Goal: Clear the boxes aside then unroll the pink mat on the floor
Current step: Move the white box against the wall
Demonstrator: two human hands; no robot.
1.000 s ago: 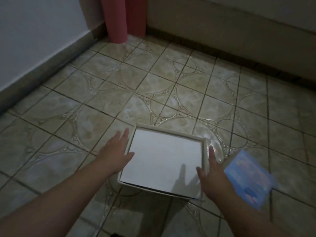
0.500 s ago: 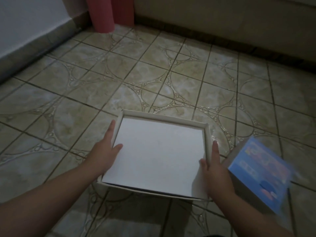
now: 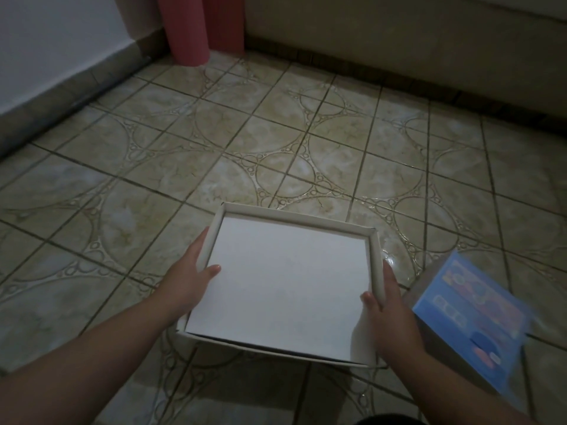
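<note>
A: Head view: got my left hand [image 3: 187, 280] and right hand [image 3: 385, 305] on the white box [image 3: 285, 283], one per side wall. Thumbs hooked over the rims, fingers outside. So both grips are clamped on the box. Can't tell if it's off the floor [image 3: 245, 142] yet.

B: Where's it going?

A: Aside, prob. right, next to the blue box [image 3: 478, 317] that sits just right of my right hand. Pink mat [image 3: 187, 29] is far left, rolled, standing upright in the corner w/ a redder roll [image 3: 227, 23] beside it.

B: Tips?

A: Keep it level, it's an open shallow tray, walls look thin & may flex, so squeeze low near the base, not at the rim. Set it down w/o knocking the blue one. Middle tiles need to be free for the mat.
</note>
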